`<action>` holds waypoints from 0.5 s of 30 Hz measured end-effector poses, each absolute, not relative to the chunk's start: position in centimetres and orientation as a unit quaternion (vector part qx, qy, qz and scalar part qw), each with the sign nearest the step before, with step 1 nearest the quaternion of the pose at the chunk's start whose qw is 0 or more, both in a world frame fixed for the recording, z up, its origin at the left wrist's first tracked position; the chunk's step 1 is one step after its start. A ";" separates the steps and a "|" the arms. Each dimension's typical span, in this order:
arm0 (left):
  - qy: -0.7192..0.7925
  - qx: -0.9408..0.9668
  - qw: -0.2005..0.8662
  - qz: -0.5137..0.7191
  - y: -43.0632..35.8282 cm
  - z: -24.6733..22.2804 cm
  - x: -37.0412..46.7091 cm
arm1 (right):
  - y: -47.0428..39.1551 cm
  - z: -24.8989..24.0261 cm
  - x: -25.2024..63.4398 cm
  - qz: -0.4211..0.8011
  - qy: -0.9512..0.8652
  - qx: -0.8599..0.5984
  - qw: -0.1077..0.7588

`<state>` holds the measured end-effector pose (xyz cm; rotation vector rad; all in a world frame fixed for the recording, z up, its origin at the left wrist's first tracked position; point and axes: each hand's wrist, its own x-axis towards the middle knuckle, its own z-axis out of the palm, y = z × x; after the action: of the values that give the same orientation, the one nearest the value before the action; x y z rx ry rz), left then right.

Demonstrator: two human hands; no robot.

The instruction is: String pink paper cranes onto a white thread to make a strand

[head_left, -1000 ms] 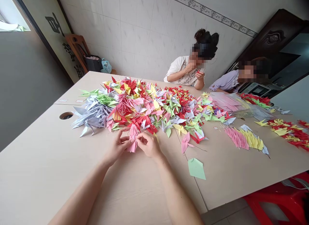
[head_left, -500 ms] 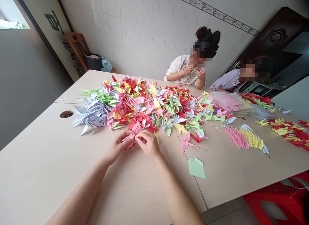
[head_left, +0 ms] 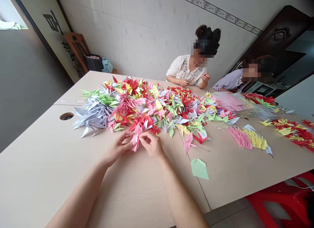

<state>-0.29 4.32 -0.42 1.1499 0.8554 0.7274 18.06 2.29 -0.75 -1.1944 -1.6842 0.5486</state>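
A folded pink paper piece [head_left: 135,141] is held between my two hands at the near edge of a large heap of colourful folded paper [head_left: 147,107]. My left hand [head_left: 120,148] grips it from the left, thumb against its lower part. From the right, my right hand [head_left: 151,144] pinches its edge between thumb and fingertips. Right of my hands lie a single pink folded paper [head_left: 188,142] and a flat green sheet [head_left: 199,169].
Across the table [head_left: 61,169] sits a person in a white top [head_left: 180,68]; another person in lilac [head_left: 230,80] is farther right. Pink and yellow folded rows [head_left: 255,139] and red-yellow bunches [head_left: 291,131] lie at right, above a red stool [head_left: 277,202].
The pink paper between my hands now stands more upright and shows more of itself. My left fingers have spread slightly. The person in white has lowered one hand from the chin to the table.
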 end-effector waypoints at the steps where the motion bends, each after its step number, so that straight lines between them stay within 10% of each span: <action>1: 0.392 0.524 0.677 0.338 4.4 -0.5 -0.2 | 2.3 -0.7 18.1 0.230 -0.688 -0.493 0.481; 15: 0.370 0.640 0.575 0.351 4.8 -1.6 0.3 | 2.4 -1.1 18.0 0.220 -0.705 -0.463 0.490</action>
<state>0.29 4.81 -1.65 1.4981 0.8661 0.8218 17.96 2.43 -1.08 -1.1249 -1.7129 0.5348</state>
